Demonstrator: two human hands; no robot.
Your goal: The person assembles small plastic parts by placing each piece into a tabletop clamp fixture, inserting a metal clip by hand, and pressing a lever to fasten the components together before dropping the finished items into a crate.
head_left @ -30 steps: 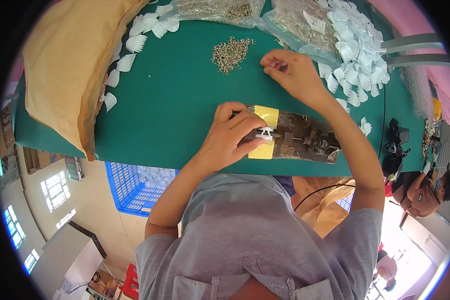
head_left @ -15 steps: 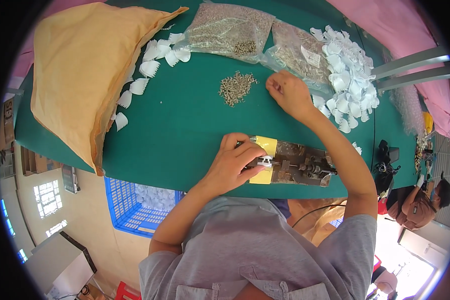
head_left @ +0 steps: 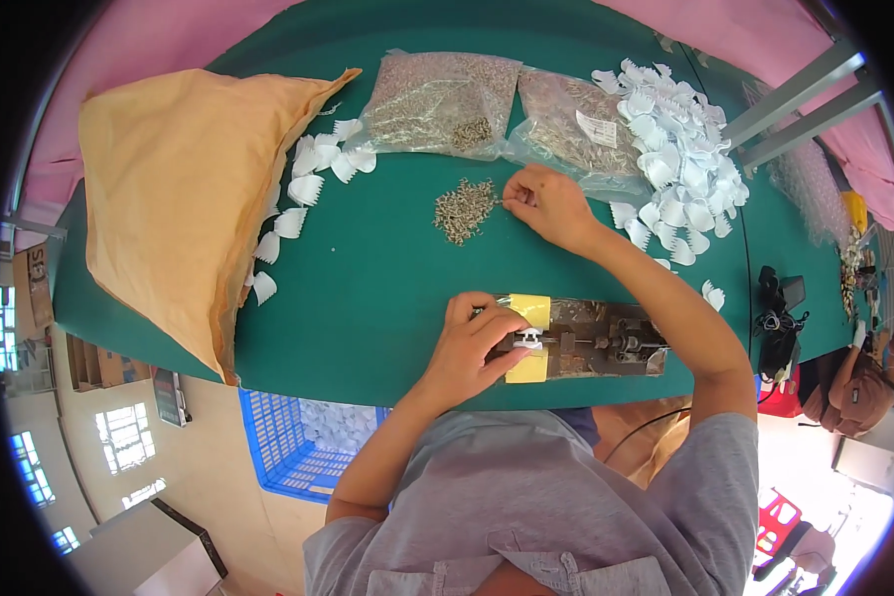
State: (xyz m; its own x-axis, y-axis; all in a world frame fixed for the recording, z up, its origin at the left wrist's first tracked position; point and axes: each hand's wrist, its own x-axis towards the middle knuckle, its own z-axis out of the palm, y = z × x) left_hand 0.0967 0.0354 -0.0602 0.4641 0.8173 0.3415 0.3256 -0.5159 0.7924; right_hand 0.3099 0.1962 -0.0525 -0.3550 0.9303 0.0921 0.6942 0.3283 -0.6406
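My left hand (head_left: 475,346) rests at the yellow-covered end of a small metal fixture (head_left: 606,338) by the table's near edge. Its thumb and fingers close on a small white plastic piece (head_left: 528,339) there. Farther out, my right hand (head_left: 551,207) has its thumb and fingertips pinched together, right at the edge of a pile of small metal pieces (head_left: 462,211). What lies between those fingertips is too small to make out. Beyond this hand are two clear plastic bags, one (head_left: 437,99) and another (head_left: 576,124), filled with similar small metal pieces.
White toothed plastic pieces (head_left: 680,159) are heaped at the far right; several more (head_left: 306,189) lie beside a large tan sack (head_left: 159,209) on the left. Below the green table (head_left: 358,288) stands a blue crate (head_left: 273,447) of white pieces. Grey metal bars (head_left: 805,89) reach in at right.
My right hand has moved left, bringing its fingertips to the edge of the metal pile. My left hand stays at the fixture with the white piece. The whole view has shifted slightly.
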